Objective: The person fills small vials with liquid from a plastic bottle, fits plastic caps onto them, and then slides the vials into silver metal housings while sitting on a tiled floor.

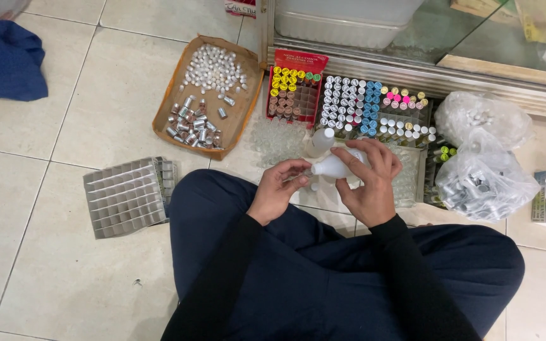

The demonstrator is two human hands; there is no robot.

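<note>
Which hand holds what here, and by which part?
The right hand grips a white squeeze bottle around its body. The left hand pinches something small at its nozzle; it cannot be made out.

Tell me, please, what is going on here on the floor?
A person sits cross-legged on the tiled floor. The right hand tilts a white squeeze bottle toward a small item pinched in the left hand. Around them lie a cardboard tray of caps, boxes of small vials and a grey divider grid.

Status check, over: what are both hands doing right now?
Right hand gripping white squeeze bottle, nozzle tilted left. Left hand pinching small clear vial at the nozzle. Trays of capped vials just beyond; nothing between.
</note>
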